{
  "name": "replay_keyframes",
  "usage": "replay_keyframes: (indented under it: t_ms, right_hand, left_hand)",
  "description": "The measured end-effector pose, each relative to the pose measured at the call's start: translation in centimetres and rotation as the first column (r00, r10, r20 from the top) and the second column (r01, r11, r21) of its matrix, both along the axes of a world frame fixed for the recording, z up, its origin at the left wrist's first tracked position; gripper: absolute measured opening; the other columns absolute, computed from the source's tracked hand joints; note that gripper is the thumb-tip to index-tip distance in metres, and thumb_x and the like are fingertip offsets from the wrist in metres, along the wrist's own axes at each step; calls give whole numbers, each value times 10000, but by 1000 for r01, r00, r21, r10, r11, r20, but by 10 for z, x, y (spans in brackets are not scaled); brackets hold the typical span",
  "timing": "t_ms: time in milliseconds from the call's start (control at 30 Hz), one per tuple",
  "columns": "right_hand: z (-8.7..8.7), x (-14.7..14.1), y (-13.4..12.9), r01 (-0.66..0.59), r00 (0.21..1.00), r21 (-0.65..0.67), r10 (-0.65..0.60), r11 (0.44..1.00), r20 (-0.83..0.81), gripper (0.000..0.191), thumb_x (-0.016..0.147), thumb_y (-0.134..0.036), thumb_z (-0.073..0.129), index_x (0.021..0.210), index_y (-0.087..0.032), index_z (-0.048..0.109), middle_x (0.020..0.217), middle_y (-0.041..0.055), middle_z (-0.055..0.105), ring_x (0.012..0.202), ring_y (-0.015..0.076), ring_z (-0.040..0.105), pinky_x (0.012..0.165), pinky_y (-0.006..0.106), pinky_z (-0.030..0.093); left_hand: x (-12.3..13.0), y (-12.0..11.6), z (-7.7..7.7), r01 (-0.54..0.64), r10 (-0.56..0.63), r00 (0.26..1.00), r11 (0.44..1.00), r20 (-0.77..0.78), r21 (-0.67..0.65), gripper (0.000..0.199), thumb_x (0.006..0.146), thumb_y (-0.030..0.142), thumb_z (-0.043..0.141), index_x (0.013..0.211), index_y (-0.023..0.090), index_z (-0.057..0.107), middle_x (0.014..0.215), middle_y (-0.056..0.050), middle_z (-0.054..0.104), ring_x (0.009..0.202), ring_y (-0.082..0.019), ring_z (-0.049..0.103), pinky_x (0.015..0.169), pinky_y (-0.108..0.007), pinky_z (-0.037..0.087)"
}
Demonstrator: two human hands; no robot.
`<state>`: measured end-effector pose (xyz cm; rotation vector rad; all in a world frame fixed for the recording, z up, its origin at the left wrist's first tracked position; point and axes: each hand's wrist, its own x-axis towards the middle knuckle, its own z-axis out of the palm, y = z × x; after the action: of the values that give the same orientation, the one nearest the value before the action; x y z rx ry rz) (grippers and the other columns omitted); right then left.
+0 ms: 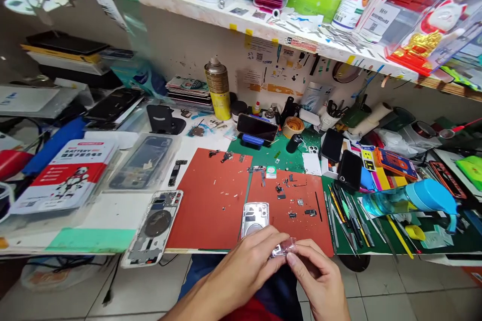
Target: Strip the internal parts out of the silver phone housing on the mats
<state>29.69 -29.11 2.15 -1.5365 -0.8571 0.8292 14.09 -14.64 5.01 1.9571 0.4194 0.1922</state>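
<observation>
Both hands meet over the front edge of the bench, pinching a small clear plastic bag [283, 248] between them. My left hand [253, 256] is closed on the bag's left end, and my right hand [318, 276] grips its right end between thumb and fingers. What the bag contains is too small to make out. Just beyond my left hand lies an opened white phone housing [255, 216] with a round coil, its lower part hidden by my fingers. Tiny phone parts [300, 202] are scattered on the red mat [214, 200] past my right hand.
A second phone housing [153, 228] overhangs the front edge at left. Tweezers and screwdrivers [348, 218] lie at right beside a blue water bottle [410, 198]. A phone [257, 127] leans on a blue stand near a spray can [217, 90]. A loaded shelf [211, 10] runs overhead.
</observation>
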Motion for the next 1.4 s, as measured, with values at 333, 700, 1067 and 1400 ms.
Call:
replay_keyframes:
  t_ms: [333, 700, 1067, 1400]
  right_hand:
    - [7, 9, 16, 144, 958, -51, -152, 988, -243, 241, 914, -457, 818, 1071, -284, 876, 961, 60, 746, 932, 223, 717, 826, 293, 600]
    - [20, 36, 43, 343, 811, -44, -320, 938, -490, 348, 820, -530, 876, 999, -232, 864, 1046, 69, 744, 1003, 236, 641, 931, 363, 542]
    - [-6, 68, 33, 566, 717, -128, -563, 815, -411, 549, 764, -609, 894, 1132, -209, 816, 851, 34, 739, 812, 187, 619, 786, 324, 511]
    - [-20, 70, -3, 650, 669, -165, -661, 742, -339, 484, 766, -602, 884, 1032, -202, 829, 932, 74, 760, 854, 228, 684, 764, 357, 557]
  left_hand:
    - [31, 12, 6, 47, -56, 998, 971, 31, 234, 462, 1060, 281, 600, 1511, 289, 496, 1309, -85, 675, 1166, -258, 686, 974, -412, 603]
    - [97, 32, 1, 76, -108, 991, 936, 76, 343, 352, 1063, 275, 581, 1399, 172, 597, 1136, -107, 723, 968, -232, 735, 854, -354, 614]
    - [151, 70, 4, 170, -124, 984, 853, -125, 494, 311, 1064, 260, 550, 1319, 124, 667, 1100, -124, 739, 1007, -266, 728, 876, -373, 579]
    - [220, 99, -18, 441, -197, 883, 659, -426, 610, 196, 1028, 342, 668, 1070, 157, 714, 1080, -61, 740, 932, -210, 718, 857, -420, 614]
